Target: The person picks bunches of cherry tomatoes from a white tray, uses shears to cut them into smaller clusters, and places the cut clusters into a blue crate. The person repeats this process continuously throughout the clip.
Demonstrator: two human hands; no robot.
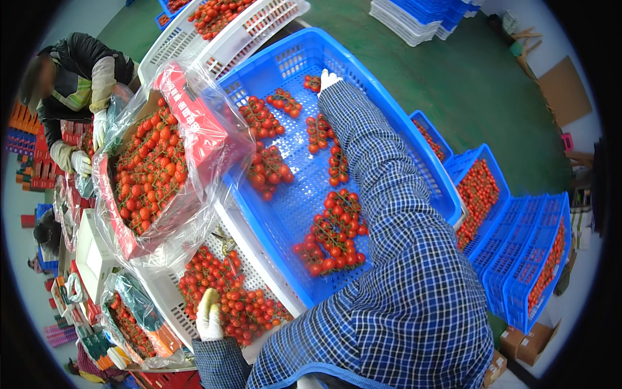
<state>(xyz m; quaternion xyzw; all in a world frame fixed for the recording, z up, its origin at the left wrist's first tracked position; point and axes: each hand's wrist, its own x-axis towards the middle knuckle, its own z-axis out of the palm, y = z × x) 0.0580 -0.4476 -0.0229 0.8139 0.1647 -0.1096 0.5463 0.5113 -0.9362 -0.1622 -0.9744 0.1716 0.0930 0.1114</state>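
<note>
My right hand point(329, 79), in a white glove, reaches to the far end of a blue plastic crate point(413, 146). Its fingers are beside a small cluster of cherry tomatoes point(311, 83); whether they grip it is hidden. Several more vine clusters point(335, 233) lie on the crate floor. In a white perforated crate point(167, 287) to the left, my gloved left hand point(209, 315), with yellowed fingertips, is at a heap of vine tomatoes point(250, 311). Its grip cannot be made out. A pair of snips point(226, 245) lies on that heap.
A red carton point(214, 131) lined with clear plastic holds tomatoes, left of the blue crate. Beyond it, a co-worker point(73, 87) in white gloves handles produce. Tomato-filled blue crates point(525, 253) stand at right. Another white crate point(252, 34) is at the far end.
</note>
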